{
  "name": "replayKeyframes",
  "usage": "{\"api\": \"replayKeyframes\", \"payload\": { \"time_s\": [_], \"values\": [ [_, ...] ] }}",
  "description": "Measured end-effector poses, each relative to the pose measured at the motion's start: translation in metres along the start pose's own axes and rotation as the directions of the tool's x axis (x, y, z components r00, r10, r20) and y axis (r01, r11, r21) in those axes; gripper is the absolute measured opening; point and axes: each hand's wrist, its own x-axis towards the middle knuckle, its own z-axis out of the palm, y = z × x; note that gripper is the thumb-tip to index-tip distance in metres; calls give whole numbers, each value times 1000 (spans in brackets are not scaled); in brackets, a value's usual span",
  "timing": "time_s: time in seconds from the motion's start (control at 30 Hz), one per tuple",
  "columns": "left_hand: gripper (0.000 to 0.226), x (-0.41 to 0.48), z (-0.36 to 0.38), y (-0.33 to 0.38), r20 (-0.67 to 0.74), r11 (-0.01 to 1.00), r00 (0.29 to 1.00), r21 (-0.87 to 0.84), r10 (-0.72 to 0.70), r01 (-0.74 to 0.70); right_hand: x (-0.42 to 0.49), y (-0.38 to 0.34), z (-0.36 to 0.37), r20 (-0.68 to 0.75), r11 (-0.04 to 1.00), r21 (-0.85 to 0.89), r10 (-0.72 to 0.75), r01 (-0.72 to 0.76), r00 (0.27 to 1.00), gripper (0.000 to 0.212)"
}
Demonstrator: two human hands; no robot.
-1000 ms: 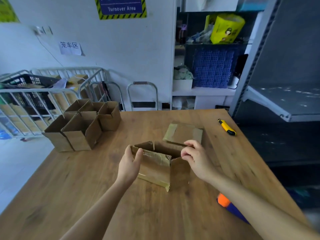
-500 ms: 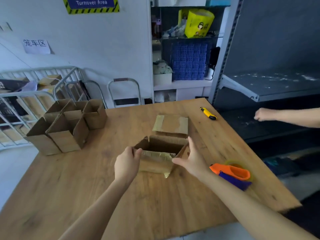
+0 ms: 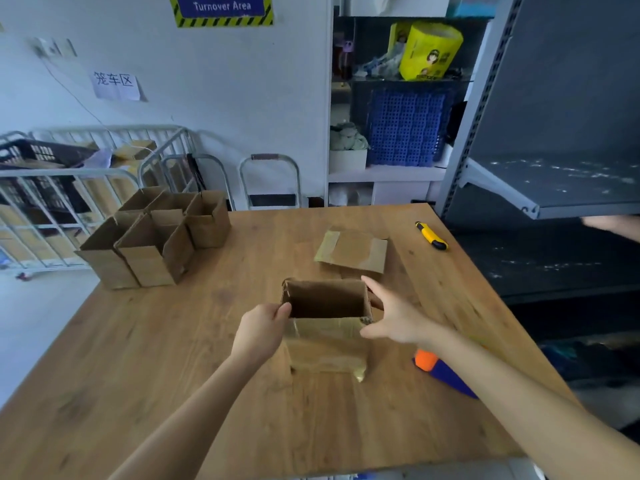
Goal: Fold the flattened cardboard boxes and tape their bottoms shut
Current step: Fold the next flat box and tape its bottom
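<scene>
Cardboard box (image 3: 325, 336) rectangular, open-topped; left hand (image 3: 261, 329) pinches rim, right hand (image 3: 394, 320) spread against side.

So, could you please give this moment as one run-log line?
left-hand grip: holds box rim | right-hand grip: open, flat against box side | box: upright, open top

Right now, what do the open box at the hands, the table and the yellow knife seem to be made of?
The open box: brown cardboard, matte, rough rim; shiny bands look like old tape. The table: wood or wood-look laminate, grain and knots, slight sheen. The utility knife: probably plastic shell, smooth yellow and black.
</scene>
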Motion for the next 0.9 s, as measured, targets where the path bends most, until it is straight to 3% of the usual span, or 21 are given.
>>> {"api": "replayKeyframes", "payload": {
  "time_s": [0.13, 0.27, 0.4, 0.5, 0.63, 0.83, 0.9],
  "values": [
    [38, -4, 15, 9, 12, 992, 995, -72, -102, 103, 1, 13, 3, -7, 980, 193, 49, -47, 999, 99],
    [44, -3, 9, 4, 131, 963, 985, -229, -114, 141, 4, 17, 8, 11, 845, 523, 122, -109, 993, 82],
    [32, -3, 3, 5, 261, 949, 961, -269, -90, 162, 7, 19, 16, 22, 794, 596, 127, -115, 992, 86],
    [31, -2, 7, 9, 256, 972, 964, -204, -64, 118, 3, 28, 22, 106, 825, 556, 47, -98, 993, 105],
    [34, -6, 17, 20, 252, 1000, 968, -14, -14, 18, -4, 36, 25, 175, 895, 437, 8, -84, 985, 107],
    [41, -10, 16, 13, 148, 994, 989, -101, -18, 34, -9, 35, 15, 37, 942, 335, -22, 8, 999, 83],
    [39, -7, 14, 6, 150, 996, 988, -77, -29, 41, -13, 37, 13, 22, 962, 265, -67, 58, 998, 91]
  ]
}}
